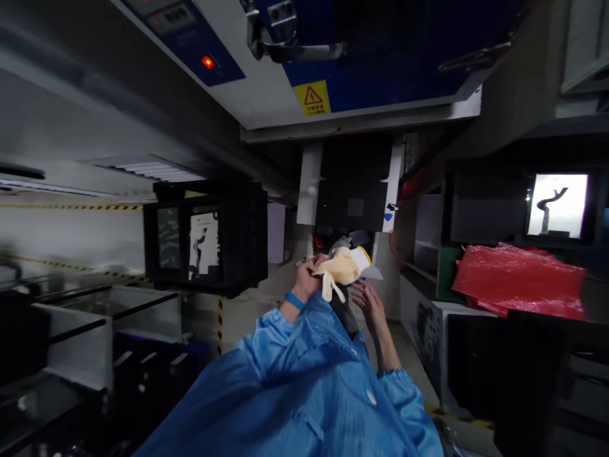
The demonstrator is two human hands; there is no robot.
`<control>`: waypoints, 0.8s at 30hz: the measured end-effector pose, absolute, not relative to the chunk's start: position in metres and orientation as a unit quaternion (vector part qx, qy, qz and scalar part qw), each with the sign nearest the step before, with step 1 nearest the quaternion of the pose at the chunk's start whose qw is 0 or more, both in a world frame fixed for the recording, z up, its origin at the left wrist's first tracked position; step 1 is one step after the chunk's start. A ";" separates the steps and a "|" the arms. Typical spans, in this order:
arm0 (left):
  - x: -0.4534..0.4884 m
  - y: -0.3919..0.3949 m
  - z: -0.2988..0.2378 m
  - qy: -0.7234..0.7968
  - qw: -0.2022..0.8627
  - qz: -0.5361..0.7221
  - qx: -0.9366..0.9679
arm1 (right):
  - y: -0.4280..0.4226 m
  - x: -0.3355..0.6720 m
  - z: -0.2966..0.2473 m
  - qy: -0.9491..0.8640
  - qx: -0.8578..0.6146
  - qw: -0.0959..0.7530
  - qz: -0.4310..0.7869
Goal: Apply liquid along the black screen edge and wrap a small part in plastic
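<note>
A cream knitted work glove [343, 266] with a yellow-edged white cuff is held up in front of my blue coat. My left hand [308, 278], with a blue band at the wrist, grips the glove at its finger end. Two of the glove's fingers dangle below. Just right of the glove, my right hand [368, 298] has its fingers apart and appears to hold nothing. Its fingertips lie close under the cuff; whether they touch it I cannot tell.
Ahead stands a blue and white machine [380, 76] with metal latches and a lit red switch [208, 62]. A black panel [354, 197] sits below it. Red plastic-wrapped packs [518, 279] lie at right, near a bright picture [557, 206]. Black bins [242, 241] stand left.
</note>
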State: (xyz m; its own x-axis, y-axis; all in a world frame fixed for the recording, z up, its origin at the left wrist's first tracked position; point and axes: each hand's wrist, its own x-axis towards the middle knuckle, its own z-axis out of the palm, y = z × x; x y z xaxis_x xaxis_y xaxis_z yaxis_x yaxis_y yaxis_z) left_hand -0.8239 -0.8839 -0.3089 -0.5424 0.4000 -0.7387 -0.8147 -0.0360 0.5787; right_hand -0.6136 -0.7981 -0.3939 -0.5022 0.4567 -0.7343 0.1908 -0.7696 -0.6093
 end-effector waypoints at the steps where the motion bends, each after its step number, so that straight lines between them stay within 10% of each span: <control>1: -0.818 -0.885 -0.302 0.526 0.454 0.693 -0.192 | -0.797 -0.619 -0.389 -0.320 -0.483 0.096 0.809; 12: -0.801 -0.889 -0.255 0.555 0.435 0.686 -0.179 | -0.767 -0.627 -0.301 -0.367 -0.472 0.264 0.757; 16: -0.788 -0.899 -0.239 0.638 0.361 0.670 -0.117 | -0.766 -0.607 -0.258 -0.613 -0.374 0.321 0.618; 24: -0.723 -0.943 -0.197 0.617 0.533 0.579 -0.007 | -0.830 -0.583 -0.214 -0.855 -0.207 0.326 0.345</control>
